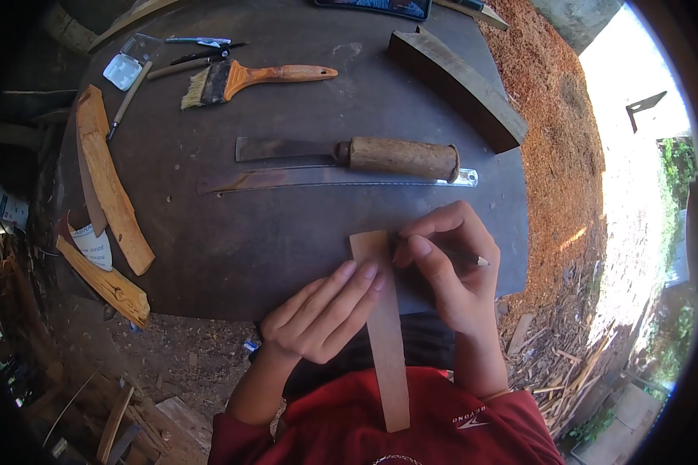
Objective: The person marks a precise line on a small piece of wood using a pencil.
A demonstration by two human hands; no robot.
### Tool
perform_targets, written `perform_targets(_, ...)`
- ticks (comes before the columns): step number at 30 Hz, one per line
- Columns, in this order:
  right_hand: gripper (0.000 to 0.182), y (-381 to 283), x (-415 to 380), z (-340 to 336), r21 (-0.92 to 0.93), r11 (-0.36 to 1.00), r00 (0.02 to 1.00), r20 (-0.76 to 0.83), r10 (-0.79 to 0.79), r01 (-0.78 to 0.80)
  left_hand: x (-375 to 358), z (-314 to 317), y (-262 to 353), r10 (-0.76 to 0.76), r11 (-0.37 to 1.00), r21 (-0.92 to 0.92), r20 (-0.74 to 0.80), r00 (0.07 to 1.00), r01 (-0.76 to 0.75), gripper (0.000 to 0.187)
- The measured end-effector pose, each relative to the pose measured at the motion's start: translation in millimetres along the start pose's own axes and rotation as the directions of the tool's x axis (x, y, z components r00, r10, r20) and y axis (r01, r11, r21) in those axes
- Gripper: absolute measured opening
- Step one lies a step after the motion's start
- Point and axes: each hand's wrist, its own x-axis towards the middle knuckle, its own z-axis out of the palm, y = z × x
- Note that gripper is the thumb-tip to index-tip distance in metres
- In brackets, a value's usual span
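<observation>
A thin, flat wooden strip (pixel 386 341) runs from the dark tabletop over its near edge toward the red shirt. My left hand (pixel 322 314) rests on it, fingers stretched out side by side with the tips pressing its upper part; the thumb is hidden. My right hand (pixel 457 271) pinches a pencil (pixel 473 259) beside the strip's right edge near its far end. The pencil's pale, pointed end sticks out to the right past my fingers. Beyond both hands lie a metal ruler (pixel 287 178) and a flat-bladed tool with a thick wooden handle (pixel 399 156), which overlaps the ruler.
Farther back are a paintbrush (pixel 267 74) and a curved wooden block (pixel 461 85). Rough wood pieces (pixel 110 174) and a sandpaper scrap (pixel 93 246) lie at left, with a small white case (pixel 122 71) and pens behind. Wood shavings (pixel 562 155) cover the ground right of the table.
</observation>
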Motion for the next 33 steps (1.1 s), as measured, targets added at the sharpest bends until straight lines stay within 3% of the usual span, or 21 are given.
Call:
perform_targets(17, 0.009, 0.1, -0.4, -1.4, -0.015, 1.000, 1.000, 0.011, -0.004, 0.004, -3.3, -0.9, -1.1, 0.035, 0.999, 0.011, -0.007, 0.999, -0.035, 0.022)
perform_targets(33, 0.008, -0.6, 0.9, -2.0, -0.046, 0.999, 1.000, 0.018, -0.003, 0.004, 0.3, 0.3, 1.9, -0.025, 0.999, -0.021, 0.004, 1.000, 0.025, 0.018)
